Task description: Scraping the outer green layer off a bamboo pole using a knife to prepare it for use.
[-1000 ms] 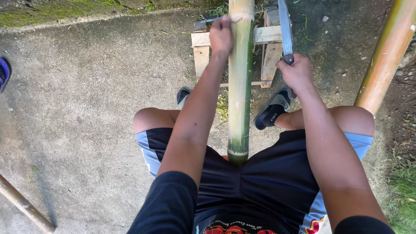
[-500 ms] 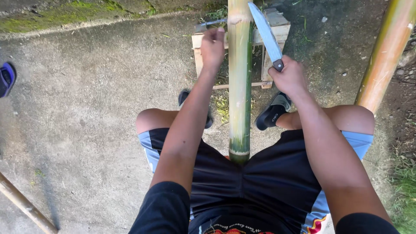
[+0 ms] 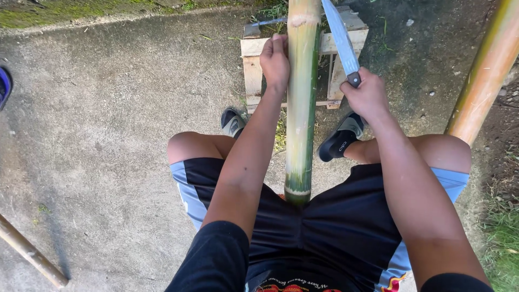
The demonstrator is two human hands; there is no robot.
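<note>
Left hand: left hand is wrapped around the left side of the bamboo pole, fingers curled onto it near its far end.
Right hand: right hand is closed on the handle of a knife, to the right of the pole and apart from it.
Knife: long, pale grey blade, slanting up and left from the fist; its tip runs out of the top edge, so where it ends cannot be told.
Pole, look: thick and round, pale yellow-tan along most of its length with a dark green strip down its right side; a green band and a lighter ring sit at the near cut end.
Pole, place: it lies lengthwise between the person's knees, near end against the black shorts, far end resting over the wooden stand.
Stand: light, rough slats on the concrete ground; the pole and the hands cover its middle.
Feet: two dark sandals show either side of the pole, partly behind the arms.
Cut off: a second bamboo pole leans at the right edge, both ends out of view.
</note>
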